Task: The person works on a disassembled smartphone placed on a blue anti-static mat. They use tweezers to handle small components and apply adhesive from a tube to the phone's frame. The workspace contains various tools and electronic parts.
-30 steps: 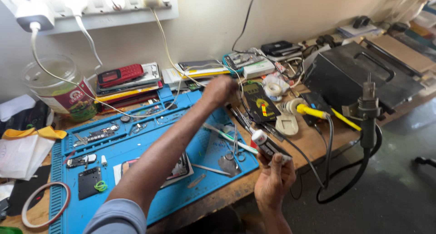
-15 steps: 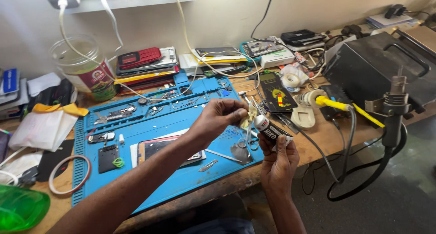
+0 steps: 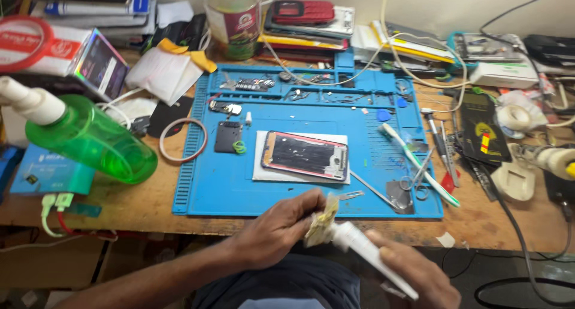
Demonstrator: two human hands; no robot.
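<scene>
My left hand (image 3: 281, 228) pinches a small yellowish wad of cloth (image 3: 320, 220) against the tip of a white tube (image 3: 365, 249). My right hand (image 3: 416, 276) holds the tube's lower end near the bottom edge of the view. Both hands are below the front edge of a blue work mat (image 3: 215, 183). On the mat lies an opened phone (image 3: 305, 155) on a white sheet.
A green spray bottle (image 3: 90, 138) lies on its side at the left. Tweezers, screwdrivers and a toothbrush (image 3: 419, 165) sit on the mat's right. A jar (image 3: 233, 21), stacked phones and cables crowd the back. A tape roll (image 3: 516, 118) is at the right.
The view has dropped and shifted left. Both hands have come back from the bench toward my lap, and the left hand now holds the cloth wad on the tube's tip.
</scene>
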